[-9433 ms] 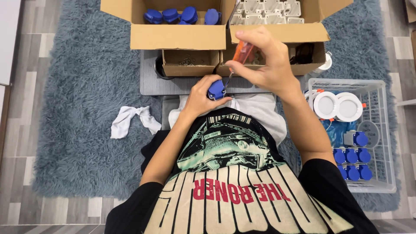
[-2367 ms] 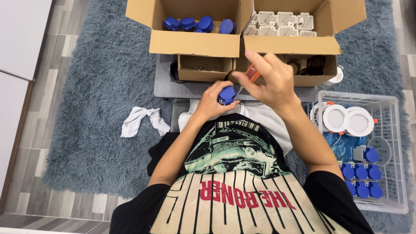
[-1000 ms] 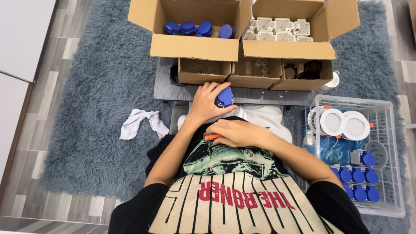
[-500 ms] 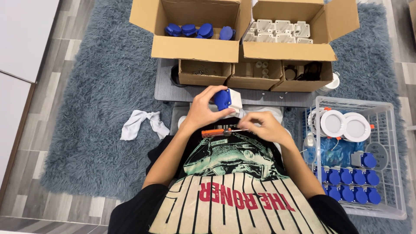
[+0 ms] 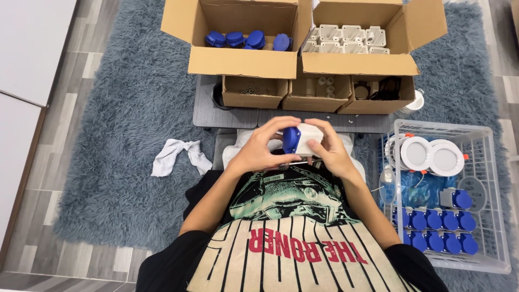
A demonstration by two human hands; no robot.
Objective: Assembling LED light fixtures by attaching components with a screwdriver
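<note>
Now white-blue socket box [image 5: 303, 139] clasped between both hands [image 5: 294, 148].

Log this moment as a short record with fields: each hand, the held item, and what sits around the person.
left hand: grips the left side of the white socket box
right hand: grips its right side
white socket box: held over the lap, blue cap on its left face
screwdriver: lies on the lap under the hands
left carton: holds blue caps
right carton: holds white boxes
wire basket: at the person's right, rows of finished blue-capped boxes, two white round discs
white cloth: on the grey rug
</note>
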